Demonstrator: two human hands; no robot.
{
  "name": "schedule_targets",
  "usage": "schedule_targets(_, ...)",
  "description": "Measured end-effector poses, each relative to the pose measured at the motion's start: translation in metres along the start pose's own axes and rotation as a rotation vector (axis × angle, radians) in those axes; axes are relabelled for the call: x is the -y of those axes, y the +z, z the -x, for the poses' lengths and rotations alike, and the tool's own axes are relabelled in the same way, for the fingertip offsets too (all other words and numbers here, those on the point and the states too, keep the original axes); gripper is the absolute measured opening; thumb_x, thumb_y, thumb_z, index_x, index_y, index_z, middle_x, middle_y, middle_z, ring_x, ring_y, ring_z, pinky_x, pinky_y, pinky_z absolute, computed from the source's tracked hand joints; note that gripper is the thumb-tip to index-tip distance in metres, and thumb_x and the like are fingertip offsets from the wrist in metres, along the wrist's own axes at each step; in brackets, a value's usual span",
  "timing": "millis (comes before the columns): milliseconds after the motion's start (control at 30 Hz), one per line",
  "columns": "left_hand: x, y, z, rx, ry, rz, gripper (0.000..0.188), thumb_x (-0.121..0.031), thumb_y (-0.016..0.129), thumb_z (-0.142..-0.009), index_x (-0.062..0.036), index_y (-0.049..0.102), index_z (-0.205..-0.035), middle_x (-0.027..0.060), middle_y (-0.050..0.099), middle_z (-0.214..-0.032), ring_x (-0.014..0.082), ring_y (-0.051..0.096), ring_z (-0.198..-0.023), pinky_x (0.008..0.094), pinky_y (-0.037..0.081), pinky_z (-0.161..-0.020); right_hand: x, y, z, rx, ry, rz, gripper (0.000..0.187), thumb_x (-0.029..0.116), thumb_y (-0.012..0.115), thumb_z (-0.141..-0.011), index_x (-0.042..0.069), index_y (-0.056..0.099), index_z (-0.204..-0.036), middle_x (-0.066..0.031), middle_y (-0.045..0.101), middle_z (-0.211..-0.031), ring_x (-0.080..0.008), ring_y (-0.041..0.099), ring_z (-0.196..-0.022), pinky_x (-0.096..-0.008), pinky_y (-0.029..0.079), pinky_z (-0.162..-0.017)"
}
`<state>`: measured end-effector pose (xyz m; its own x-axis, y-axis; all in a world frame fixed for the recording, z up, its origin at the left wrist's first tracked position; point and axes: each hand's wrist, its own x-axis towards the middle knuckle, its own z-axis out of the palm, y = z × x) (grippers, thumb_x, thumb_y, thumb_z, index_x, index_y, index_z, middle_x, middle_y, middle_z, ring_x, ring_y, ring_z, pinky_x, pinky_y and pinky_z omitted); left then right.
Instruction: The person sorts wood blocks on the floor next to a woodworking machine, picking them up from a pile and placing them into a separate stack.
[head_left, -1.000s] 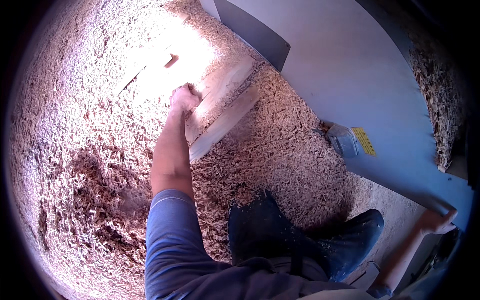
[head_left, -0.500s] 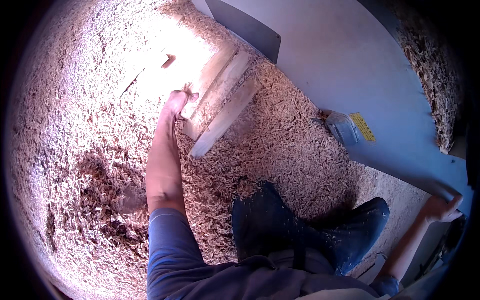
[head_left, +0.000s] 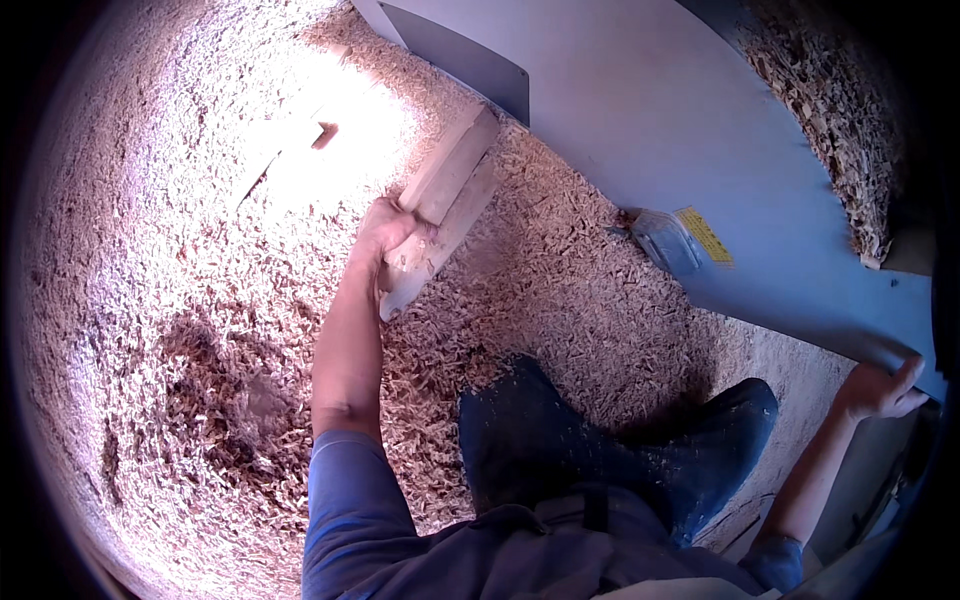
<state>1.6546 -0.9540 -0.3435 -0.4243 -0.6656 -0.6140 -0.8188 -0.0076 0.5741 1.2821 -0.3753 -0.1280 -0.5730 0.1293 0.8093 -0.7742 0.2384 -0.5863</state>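
My left hand (head_left: 388, 232) reaches down to the floor and grips the near end of a stack of pale wooden boards (head_left: 452, 185) lying on wood shavings (head_left: 180, 300). The boards are gathered together and slant up toward the grey machine body (head_left: 650, 110). My right hand (head_left: 880, 388) rests on the lower edge of that grey machine at the far right, fingers curled over the edge. My knees in dark trousers (head_left: 560, 450) are below.
Wood shavings cover the whole floor, with a bright sunlit patch (head_left: 330, 140) at the top left. A small clear cover with a yellow label (head_left: 672, 238) sits on the machine's side. More shavings (head_left: 820, 110) pile at the top right.
My left hand moved from beside the spread boards onto them, and the boards are now pulled together into a stack. My right hand stayed on the machine edge.
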Motion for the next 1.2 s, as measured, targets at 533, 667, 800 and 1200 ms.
schedule_targets(533,0.025,0.111,0.118,-0.238,0.153,-0.781,0.090,-0.041,0.086,-0.074,0.0075,0.044,-0.137,0.0256,0.044,-0.137,0.0438,0.048,-0.126,0.0520,0.043,-0.108,0.022,0.027,0.007,0.018,-0.073,0.015,0.047,0.027,0.068,-0.098,-0.004,0.048,-0.127,-0.0189,0.062,-0.119,-0.0255,0.062,-0.107,-0.0386,0.053,-0.090)
schedule_targets(667,0.030,0.112,0.129,-0.289,0.146,-0.823,0.089,-0.042,0.085,-0.073,0.0032,0.046,-0.139,0.0260,0.051,-0.132,0.0429,0.053,-0.121,0.0469,0.047,-0.106,0.047,0.044,0.013,0.034,-0.121,0.088,0.053,0.030,0.069,-0.098,-0.008,0.046,-0.128,-0.0193,0.061,-0.117,-0.0258,0.061,-0.106,-0.0385,0.051,-0.091)
schedule_targets(800,0.010,0.086,0.163,-0.128,0.090,-0.555,0.085,-0.041,0.089,-0.069,0.0040,0.055,-0.133,0.0255,0.065,-0.121,0.0376,0.064,-0.112,0.0435,0.052,-0.099,0.038,0.047,0.042,0.062,-0.067,0.083,0.058,0.029,0.068,-0.099,-0.010,0.043,-0.134,-0.0213,0.056,-0.127,-0.0268,0.056,-0.114,-0.0369,0.045,-0.098)
schedule_targets(1200,-0.035,0.129,0.373,0.525,0.307,-0.056,0.068,-0.005,0.097,-0.061,0.0020,0.065,-0.121,0.0111,0.074,-0.106,0.0179,0.070,-0.097,0.0320,0.056,-0.089,0.136,-0.077,0.321,1.217,1.792,-1.151,0.084,0.011,0.076,-0.089,0.001,0.028,-0.157,-0.0151,0.045,-0.154,-0.0284,0.044,-0.142,-0.0430,0.036,-0.117)
